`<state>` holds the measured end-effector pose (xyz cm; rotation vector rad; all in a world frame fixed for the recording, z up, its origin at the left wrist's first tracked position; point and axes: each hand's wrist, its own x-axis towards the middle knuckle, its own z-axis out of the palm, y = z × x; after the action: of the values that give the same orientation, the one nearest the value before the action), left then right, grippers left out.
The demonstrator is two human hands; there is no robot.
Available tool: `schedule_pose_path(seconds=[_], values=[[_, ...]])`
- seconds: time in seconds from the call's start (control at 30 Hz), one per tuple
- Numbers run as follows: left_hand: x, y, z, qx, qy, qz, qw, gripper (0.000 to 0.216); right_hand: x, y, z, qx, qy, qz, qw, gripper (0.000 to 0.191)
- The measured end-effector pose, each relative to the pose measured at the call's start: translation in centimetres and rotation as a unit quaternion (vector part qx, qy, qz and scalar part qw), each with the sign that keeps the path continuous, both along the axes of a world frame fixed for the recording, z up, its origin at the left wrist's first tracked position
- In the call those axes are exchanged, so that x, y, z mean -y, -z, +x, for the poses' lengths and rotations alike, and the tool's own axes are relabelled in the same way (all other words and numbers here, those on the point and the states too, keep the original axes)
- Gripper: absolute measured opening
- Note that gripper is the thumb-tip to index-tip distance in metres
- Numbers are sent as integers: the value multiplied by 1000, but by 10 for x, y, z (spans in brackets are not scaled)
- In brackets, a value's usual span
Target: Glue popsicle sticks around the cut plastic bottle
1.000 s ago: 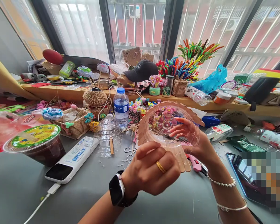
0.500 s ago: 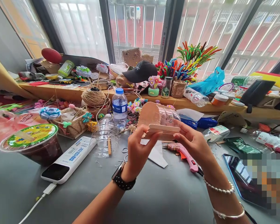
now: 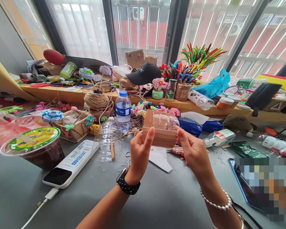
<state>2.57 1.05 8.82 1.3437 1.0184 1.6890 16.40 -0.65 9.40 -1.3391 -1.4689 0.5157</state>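
Between both hands is a small craft piece of flat wooden craft sticks (image 3: 163,137) laid side by side, with a clear ribbed piece of plastic bottle (image 3: 166,121) on it. My left hand (image 3: 140,156) grips its left end, thumb on the front. My right hand (image 3: 196,154) pinches the right end between thumb and fingers. The piece is held above the desk, its stick side tilted toward me. Below and behind it lie a white sheet of paper (image 3: 160,159) and a pink glue gun (image 3: 178,150), mostly hidden by my right hand.
Left of my hands stand a cut clear bottle (image 3: 107,140), a water bottle (image 3: 123,111) and a white power bank (image 3: 71,163). A lidded cup (image 3: 38,149) is at far left. At right lie a phone (image 3: 243,184) and plastic bottles (image 3: 219,137). A cluttered ledge (image 3: 133,98) runs behind.
The craft piece has turned, so its row of sticks now faces me. The loose-looking top stick lies in line with the others. My right hand has shifted its grip to the right end.
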Motion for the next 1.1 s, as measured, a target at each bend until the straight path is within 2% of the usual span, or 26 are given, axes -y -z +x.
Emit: schedule_pose_path(seconds=[0.23,0.5,0.67,0.9,1.1], values=[[-3,7,2,57,0,-32,998,30,1,3,-6,-1,55,-6,998,41],[-9,11,1,97,-14,-38,994,42,3,-1,-10,-11,53,-9,998,40],[-11,13,2,116,-24,-40,992,42,3,0,-13,-24,49,-21,998,42],[-10,14,1,115,-27,-46,992,36,2,-1,-11,-51,16,-24,998,39],[-13,17,1,88,-25,-36,995,41,2,-2,-11,-67,13,-38,997,41]])
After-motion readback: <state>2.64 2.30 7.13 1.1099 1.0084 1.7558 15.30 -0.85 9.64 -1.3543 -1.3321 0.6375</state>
